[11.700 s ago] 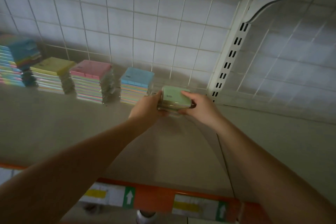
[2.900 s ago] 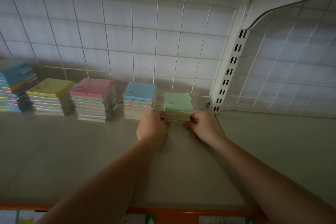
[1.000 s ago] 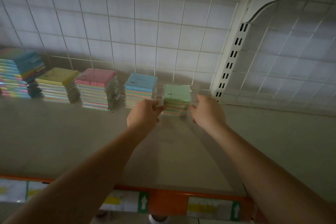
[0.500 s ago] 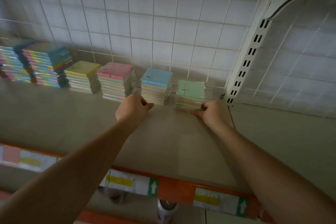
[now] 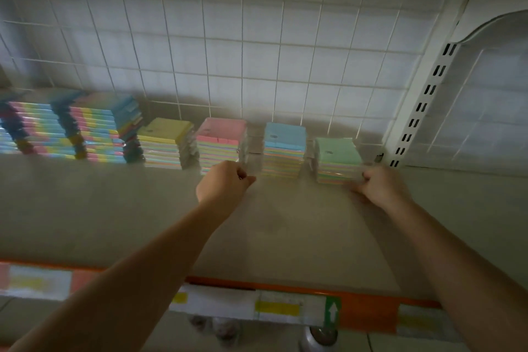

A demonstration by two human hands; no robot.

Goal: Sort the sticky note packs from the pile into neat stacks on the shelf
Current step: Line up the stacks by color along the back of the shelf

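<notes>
Touching the green-topped stack (image 5: 338,158), right hand (image 5: 381,184); left hand (image 5: 224,183) seemingly curled, empty

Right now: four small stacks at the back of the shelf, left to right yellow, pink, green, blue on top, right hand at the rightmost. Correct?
Not quite. The head view shows the last two swapped: yellow-topped stack, pink-topped stack, then blue-topped stack, and green-topped stack rightmost. The right hand is at the green one.
</notes>
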